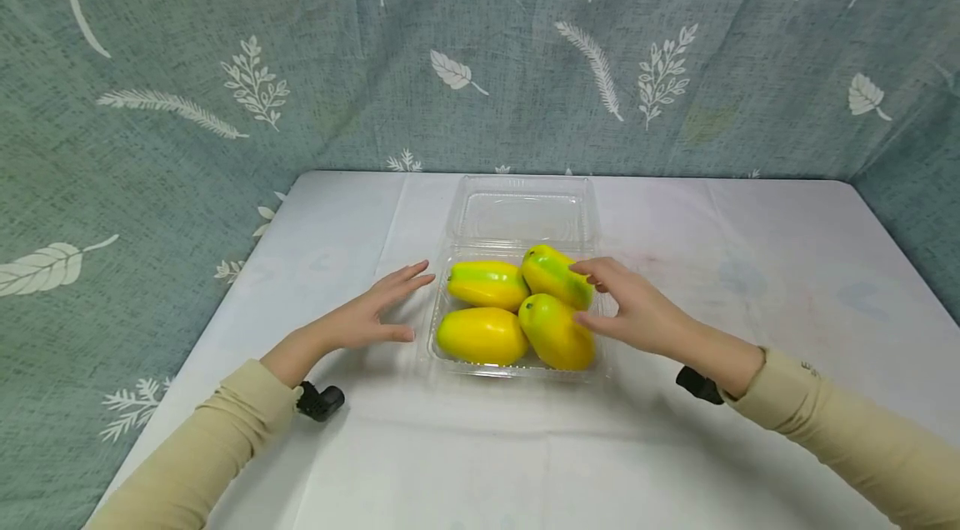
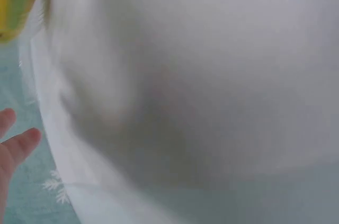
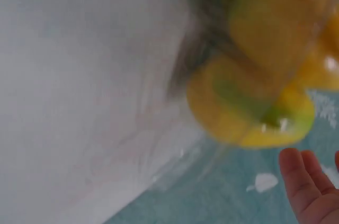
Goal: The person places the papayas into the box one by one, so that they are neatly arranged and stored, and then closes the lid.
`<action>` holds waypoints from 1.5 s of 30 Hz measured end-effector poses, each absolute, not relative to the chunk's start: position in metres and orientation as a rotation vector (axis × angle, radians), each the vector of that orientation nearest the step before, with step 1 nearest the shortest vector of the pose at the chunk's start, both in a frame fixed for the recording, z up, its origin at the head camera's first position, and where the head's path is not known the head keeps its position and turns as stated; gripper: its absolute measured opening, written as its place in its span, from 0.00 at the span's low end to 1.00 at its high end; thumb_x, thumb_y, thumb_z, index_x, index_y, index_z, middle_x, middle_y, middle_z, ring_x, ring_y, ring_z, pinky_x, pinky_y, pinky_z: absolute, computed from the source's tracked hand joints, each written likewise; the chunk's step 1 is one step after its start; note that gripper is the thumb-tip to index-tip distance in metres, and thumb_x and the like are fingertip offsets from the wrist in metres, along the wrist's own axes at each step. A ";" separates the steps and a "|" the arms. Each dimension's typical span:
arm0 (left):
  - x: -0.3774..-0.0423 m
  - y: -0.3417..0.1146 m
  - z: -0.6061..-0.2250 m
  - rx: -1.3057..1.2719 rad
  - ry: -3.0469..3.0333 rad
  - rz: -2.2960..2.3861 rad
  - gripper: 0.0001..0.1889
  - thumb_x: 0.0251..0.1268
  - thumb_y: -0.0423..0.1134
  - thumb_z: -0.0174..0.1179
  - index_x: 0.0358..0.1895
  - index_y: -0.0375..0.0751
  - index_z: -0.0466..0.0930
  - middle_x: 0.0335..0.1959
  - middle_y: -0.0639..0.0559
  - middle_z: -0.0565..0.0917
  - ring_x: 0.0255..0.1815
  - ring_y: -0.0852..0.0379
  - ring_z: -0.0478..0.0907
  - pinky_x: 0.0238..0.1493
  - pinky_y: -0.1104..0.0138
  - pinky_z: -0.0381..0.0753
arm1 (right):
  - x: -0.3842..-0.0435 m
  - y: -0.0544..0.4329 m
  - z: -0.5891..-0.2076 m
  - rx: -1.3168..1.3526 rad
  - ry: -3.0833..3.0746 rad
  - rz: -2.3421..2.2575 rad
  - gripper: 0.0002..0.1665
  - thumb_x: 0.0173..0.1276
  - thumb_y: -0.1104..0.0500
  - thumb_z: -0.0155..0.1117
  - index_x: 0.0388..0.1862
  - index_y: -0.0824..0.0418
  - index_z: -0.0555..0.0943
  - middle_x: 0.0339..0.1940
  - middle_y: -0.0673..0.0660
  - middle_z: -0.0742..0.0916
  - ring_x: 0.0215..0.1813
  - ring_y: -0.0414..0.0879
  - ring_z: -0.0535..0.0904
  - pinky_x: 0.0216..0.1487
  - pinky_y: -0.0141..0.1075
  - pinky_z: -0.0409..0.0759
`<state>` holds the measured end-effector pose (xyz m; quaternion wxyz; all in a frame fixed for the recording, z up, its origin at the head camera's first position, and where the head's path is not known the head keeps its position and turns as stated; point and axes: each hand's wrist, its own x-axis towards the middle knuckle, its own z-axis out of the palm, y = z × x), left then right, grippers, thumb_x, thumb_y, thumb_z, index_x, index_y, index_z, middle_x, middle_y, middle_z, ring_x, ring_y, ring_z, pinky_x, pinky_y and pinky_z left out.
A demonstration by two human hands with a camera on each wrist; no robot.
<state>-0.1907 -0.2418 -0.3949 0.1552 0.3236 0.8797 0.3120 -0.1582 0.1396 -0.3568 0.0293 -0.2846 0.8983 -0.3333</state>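
Observation:
A clear plastic clamshell box [image 1: 517, 374] lies with its lid [image 1: 525, 217] folded back behind it. Several yellow-green, mango-shaped fruits sit in the base: one at back left [image 1: 487, 284], one at front left [image 1: 482, 336], one at back right [image 1: 557, 276] and one at front right [image 1: 557, 334]. My left hand [image 1: 375, 315] hovers just left of the box, fingers spread and nothing held. At the right side my right hand [image 1: 633, 309] is relaxed, thumb and fingers apart, its fingertips overlapping the right-hand fruits. The right wrist view shows its fingers [image 3: 299, 179] beside a fruit [image 3: 233, 113].
A white cloth covers the table [image 1: 750, 280], which ends at a back edge behind the lid. Green-grey fabric [image 1: 510, 38] with white leaf prints hangs behind and at both sides. Each wrist carries a black camera, such as the left one [image 1: 321, 402].

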 end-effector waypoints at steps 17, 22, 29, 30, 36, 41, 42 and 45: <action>-0.265 -0.215 -0.355 0.372 2.491 1.201 0.34 0.65 0.52 0.52 0.72 0.53 0.49 0.71 0.46 0.56 0.70 0.42 0.54 0.64 0.47 0.59 | -0.253 0.175 -0.352 -0.249 2.655 -1.335 0.38 0.66 0.50 0.57 0.71 0.58 0.56 0.64 0.66 0.68 0.62 0.59 0.67 0.58 0.52 0.69; -0.276 -0.204 -0.361 0.170 2.391 1.345 0.33 0.69 0.47 0.49 0.73 0.49 0.47 0.69 0.43 0.60 0.68 0.44 0.58 0.65 0.48 0.58 | -0.271 0.176 -0.371 -0.085 2.384 -1.574 0.40 0.69 0.53 0.53 0.73 0.60 0.48 0.68 0.68 0.62 0.65 0.62 0.62 0.64 0.51 0.63; -0.285 -0.195 -0.379 0.042 2.336 1.365 0.31 0.70 0.45 0.47 0.72 0.44 0.47 0.67 0.41 0.64 0.64 0.42 0.64 0.62 0.49 0.63 | -0.284 0.167 -0.389 0.089 2.129 -1.729 0.39 0.70 0.58 0.50 0.73 0.62 0.45 0.70 0.66 0.61 0.67 0.59 0.62 0.65 0.44 0.64; -0.286 -0.194 -0.380 0.028 2.336 1.365 0.31 0.70 0.45 0.48 0.72 0.44 0.48 0.66 0.41 0.65 0.63 0.42 0.65 0.62 0.49 0.63 | -0.284 0.166 -0.391 0.111 2.115 -1.730 0.39 0.70 0.58 0.50 0.73 0.62 0.46 0.70 0.66 0.61 0.66 0.58 0.63 0.65 0.44 0.65; -0.288 -0.188 -0.384 -0.010 2.340 1.363 0.30 0.70 0.44 0.48 0.71 0.43 0.52 0.65 0.41 0.67 0.61 0.42 0.69 0.60 0.50 0.66 | -0.285 0.161 -0.398 0.158 2.094 -1.749 0.36 0.70 0.60 0.49 0.72 0.65 0.48 0.69 0.66 0.62 0.64 0.58 0.66 0.63 0.42 0.66; -0.292 -0.185 -0.387 -0.064 2.336 1.343 0.28 0.69 0.45 0.49 0.70 0.44 0.56 0.64 0.43 0.68 0.60 0.45 0.70 0.59 0.51 0.67 | -0.283 0.160 -0.401 0.172 2.126 -1.757 0.34 0.70 0.61 0.49 0.71 0.68 0.52 0.68 0.67 0.65 0.53 0.50 0.74 0.61 0.40 0.70; -0.292 -0.184 -0.388 -0.081 2.335 1.336 0.28 0.68 0.45 0.49 0.69 0.44 0.57 0.64 0.44 0.68 0.60 0.45 0.70 0.59 0.52 0.68 | -0.283 0.160 -0.401 0.178 2.131 -1.754 0.34 0.70 0.60 0.50 0.71 0.68 0.53 0.67 0.67 0.66 0.49 0.46 0.76 0.59 0.38 0.71; -0.294 -0.182 -0.390 -0.139 2.326 1.329 0.27 0.68 0.45 0.50 0.69 0.45 0.59 0.64 0.45 0.69 0.59 0.46 0.71 0.57 0.55 0.70 | -0.283 0.159 -0.403 0.202 2.136 -1.759 0.33 0.69 0.60 0.51 0.69 0.69 0.55 0.66 0.67 0.67 0.38 0.37 0.76 0.54 0.33 0.75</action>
